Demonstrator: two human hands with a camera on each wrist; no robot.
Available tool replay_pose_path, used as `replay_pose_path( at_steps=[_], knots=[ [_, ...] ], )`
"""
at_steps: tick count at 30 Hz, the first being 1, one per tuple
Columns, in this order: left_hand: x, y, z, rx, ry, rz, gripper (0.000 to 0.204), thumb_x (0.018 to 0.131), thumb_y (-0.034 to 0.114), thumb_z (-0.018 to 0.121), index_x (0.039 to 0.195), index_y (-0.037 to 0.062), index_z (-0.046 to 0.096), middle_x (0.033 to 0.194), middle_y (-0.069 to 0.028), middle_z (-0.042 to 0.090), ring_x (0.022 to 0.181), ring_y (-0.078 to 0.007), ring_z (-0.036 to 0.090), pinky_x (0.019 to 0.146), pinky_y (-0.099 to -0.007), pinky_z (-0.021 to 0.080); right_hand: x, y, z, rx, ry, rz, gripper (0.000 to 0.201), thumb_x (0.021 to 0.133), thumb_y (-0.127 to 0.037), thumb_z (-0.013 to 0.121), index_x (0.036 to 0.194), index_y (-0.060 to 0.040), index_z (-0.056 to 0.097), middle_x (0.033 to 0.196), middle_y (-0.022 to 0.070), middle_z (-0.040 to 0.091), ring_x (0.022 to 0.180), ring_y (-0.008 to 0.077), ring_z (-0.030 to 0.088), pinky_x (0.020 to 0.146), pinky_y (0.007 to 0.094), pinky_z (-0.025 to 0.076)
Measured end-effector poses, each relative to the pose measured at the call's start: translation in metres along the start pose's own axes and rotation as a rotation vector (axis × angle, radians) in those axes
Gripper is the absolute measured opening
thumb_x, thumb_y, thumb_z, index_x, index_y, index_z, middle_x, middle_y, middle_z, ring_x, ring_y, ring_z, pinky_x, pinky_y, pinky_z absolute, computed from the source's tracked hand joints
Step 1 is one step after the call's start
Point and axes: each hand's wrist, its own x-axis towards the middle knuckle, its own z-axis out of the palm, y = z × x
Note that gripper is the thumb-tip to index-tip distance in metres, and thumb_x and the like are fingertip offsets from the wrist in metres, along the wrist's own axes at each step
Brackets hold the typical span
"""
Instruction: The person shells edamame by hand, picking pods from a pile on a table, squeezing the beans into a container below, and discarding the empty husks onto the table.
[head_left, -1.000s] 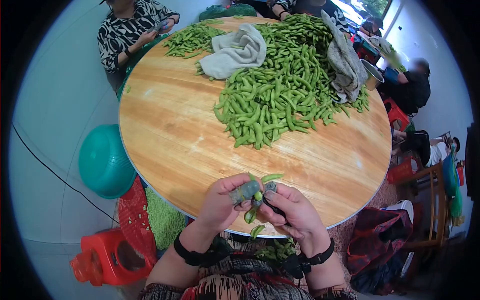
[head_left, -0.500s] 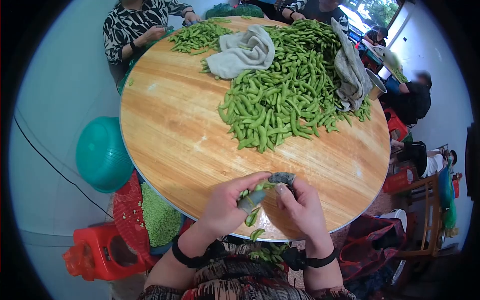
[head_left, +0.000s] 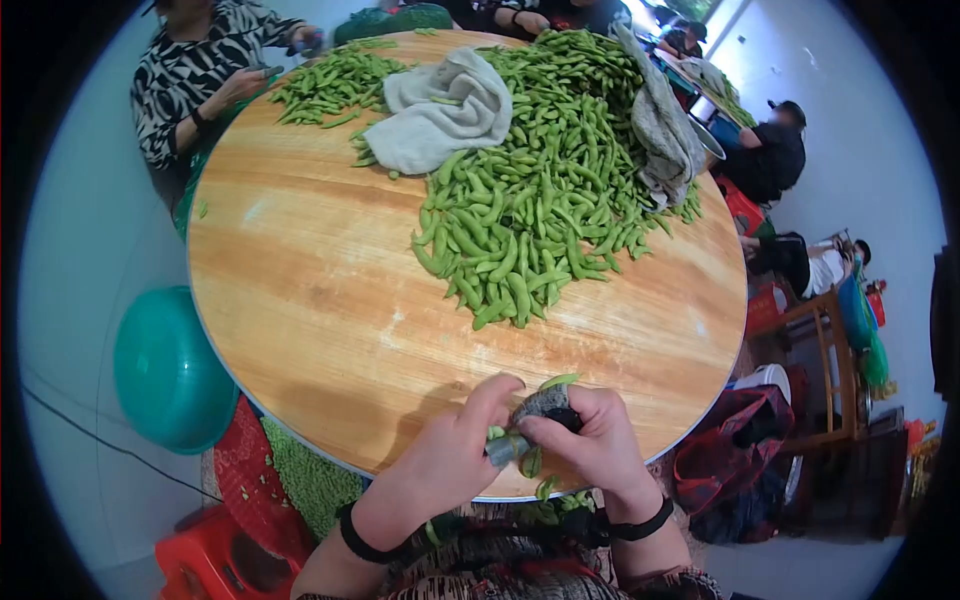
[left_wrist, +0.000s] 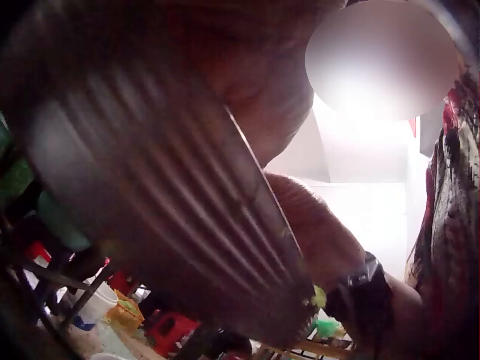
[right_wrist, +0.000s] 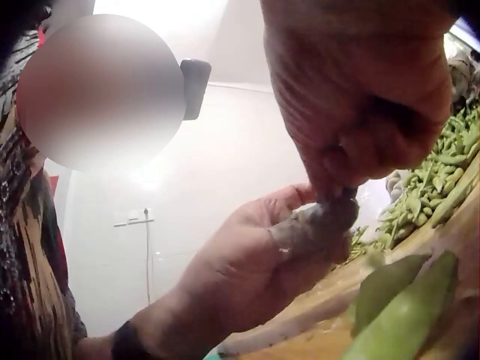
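Both hands meet above the table's near edge in the head view. My left hand (head_left: 445,455), its thumb wrapped in grey, pinches a green pod piece (head_left: 495,433) beside the right fingers. My right hand (head_left: 598,440), with a dark grey covering on its fingers, holds a green pod (head_left: 560,381) that sticks up past the fingertips. Split pods (head_left: 531,462) hang just below the hands. In the right wrist view the two hands touch, and large blurred pods (right_wrist: 405,307) show close to the camera. What lies between the fingertips is mostly hidden.
A heap of pods (head_left: 540,210) covers the far middle of the round table (head_left: 300,300), with a white cloth (head_left: 440,115) and a grey cloth (head_left: 665,130) on it. A teal basin (head_left: 170,370) and shelled beans (head_left: 310,475) are at left. Other people sit around.
The head view has shifted, moving the table leftward in it. The hands, apart at the fingers half a second ago, have come together, and the left index finger is raised.
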Motion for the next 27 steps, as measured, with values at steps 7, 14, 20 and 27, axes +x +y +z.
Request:
replay_pose_path(
  at_steps=[7,14,20,27],
  knots=[
    [0.001,-0.008,-0.025,0.054,-0.230,0.662,0.033,0.069,0.002,0.066,0.101,0.0073,0.063,0.071,-0.0088,0.058,0.057,-0.0215,0.059,0.048,-0.0268,0.046,-0.018,0.009,0.022,1.146,-0.162,0.429,0.011,0.085,-0.011,0.060,0.085,-0.0034,0.053,0.061,-0.0035,0.046,0.041,0.0011,0.032,0.034,0.0142,0.025],
    [-0.004,-0.003,-0.010,-0.125,-0.067,0.380,0.021,0.070,-0.004,0.061,0.089,0.0050,0.058,0.073,-0.0105,0.059,0.061,-0.0238,0.060,0.055,-0.0268,0.047,-0.016,0.008,0.021,0.956,-0.027,0.366,0.016,0.085,-0.016,0.060,0.079,-0.0040,0.052,0.054,-0.0047,0.043,0.040,0.0039,0.035,0.035,0.0182,0.030],
    [-0.005,-0.007,-0.012,-0.540,-0.122,-0.154,0.023,0.077,-0.008,0.047,0.098,0.0003,0.051,0.079,-0.0043,0.059,0.072,-0.0072,0.054,0.061,-0.0194,0.042,0.008,0.010,-0.002,-1.147,0.412,0.042,0.035,0.081,-0.032,0.062,0.070,0.0005,0.053,0.059,0.0157,0.059,0.050,0.0285,0.059,0.048,0.0377,0.047],
    [-0.014,0.016,-0.002,-0.375,-0.661,-0.170,0.043,0.078,-0.012,0.045,0.116,0.0022,0.056,0.103,-0.0053,0.063,0.067,-0.0027,0.052,0.052,-0.0167,0.037,-0.002,0.017,0.007,-1.196,0.452,-0.012,0.030,0.081,-0.030,0.059,0.073,-0.0010,0.054,0.055,0.0166,0.057,0.052,0.0322,0.059,0.049,0.0396,0.048]
  ],
)
